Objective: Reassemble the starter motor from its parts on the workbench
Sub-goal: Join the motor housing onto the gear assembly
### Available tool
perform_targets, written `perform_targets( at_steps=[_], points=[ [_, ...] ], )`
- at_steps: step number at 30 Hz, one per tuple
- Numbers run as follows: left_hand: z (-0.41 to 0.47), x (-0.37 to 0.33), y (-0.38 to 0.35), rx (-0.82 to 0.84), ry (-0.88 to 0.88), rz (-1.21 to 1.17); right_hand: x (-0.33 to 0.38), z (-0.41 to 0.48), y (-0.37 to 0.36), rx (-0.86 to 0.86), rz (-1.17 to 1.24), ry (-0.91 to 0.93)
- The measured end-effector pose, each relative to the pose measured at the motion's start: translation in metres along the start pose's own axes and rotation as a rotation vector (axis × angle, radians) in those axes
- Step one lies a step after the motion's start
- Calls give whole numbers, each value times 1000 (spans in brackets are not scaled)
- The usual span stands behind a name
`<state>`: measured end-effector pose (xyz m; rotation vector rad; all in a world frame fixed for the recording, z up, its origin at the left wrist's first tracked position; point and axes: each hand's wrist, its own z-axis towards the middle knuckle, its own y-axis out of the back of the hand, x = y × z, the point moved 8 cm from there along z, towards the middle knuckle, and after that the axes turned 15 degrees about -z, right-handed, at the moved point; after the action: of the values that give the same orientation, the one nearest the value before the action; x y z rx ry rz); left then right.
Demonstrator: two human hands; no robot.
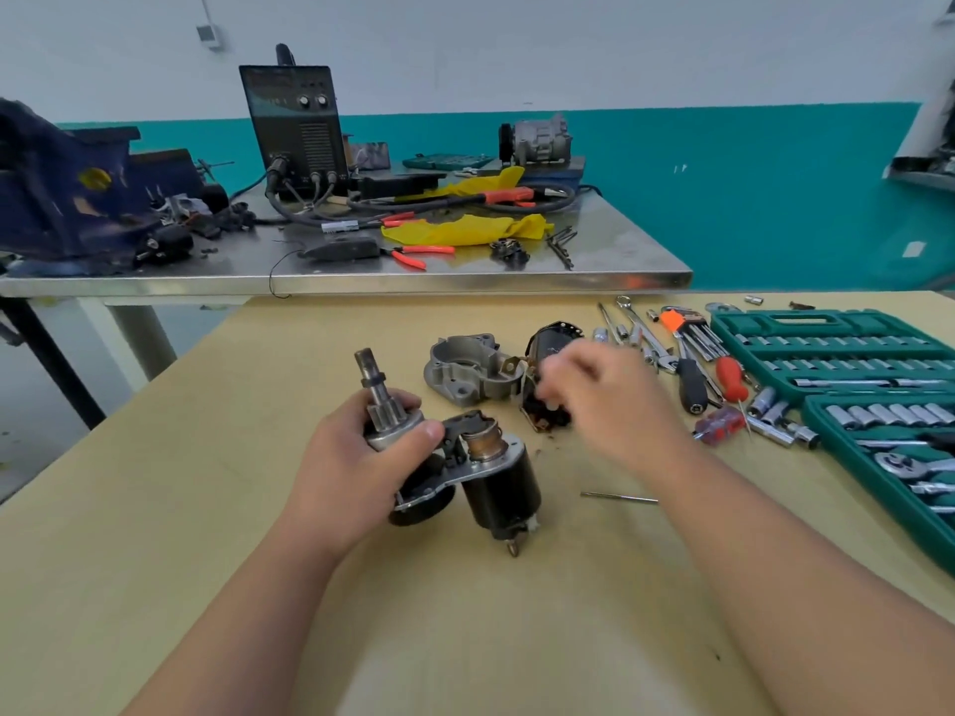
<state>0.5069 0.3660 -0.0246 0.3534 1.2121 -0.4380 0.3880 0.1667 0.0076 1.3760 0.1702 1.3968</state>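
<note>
Reassembly partial.
My left hand clamps the pinion-solenoid assembly; housing, motor body loose mid-frame; right hand blurred, unreadable.

The left hand gripped the motor assembly, thumb across its front and fingers curled behind, with the forearm reaching in from below. The right hand hovered ahead and to the right of it, blurred, fingers bent downward. Whether they pinched anything was unclear.
</note>
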Motion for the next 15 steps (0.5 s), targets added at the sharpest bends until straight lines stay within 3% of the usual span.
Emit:
perform_targets(
  at_steps=[2,5,10,15],
  points=[
    [4,-2,10,-49,-31,9,-43,18,24,-185,134,-238],
    [6,-5,15,-67,-60,25,-74,44,16,-124,150,-470],
    [5,-11,12,-40,-75,42,-47,77,-15,133,-255,-444],
    [6,-9,13,-24,-71,83,-46,78,-31,298,-394,-502]
  ],
)
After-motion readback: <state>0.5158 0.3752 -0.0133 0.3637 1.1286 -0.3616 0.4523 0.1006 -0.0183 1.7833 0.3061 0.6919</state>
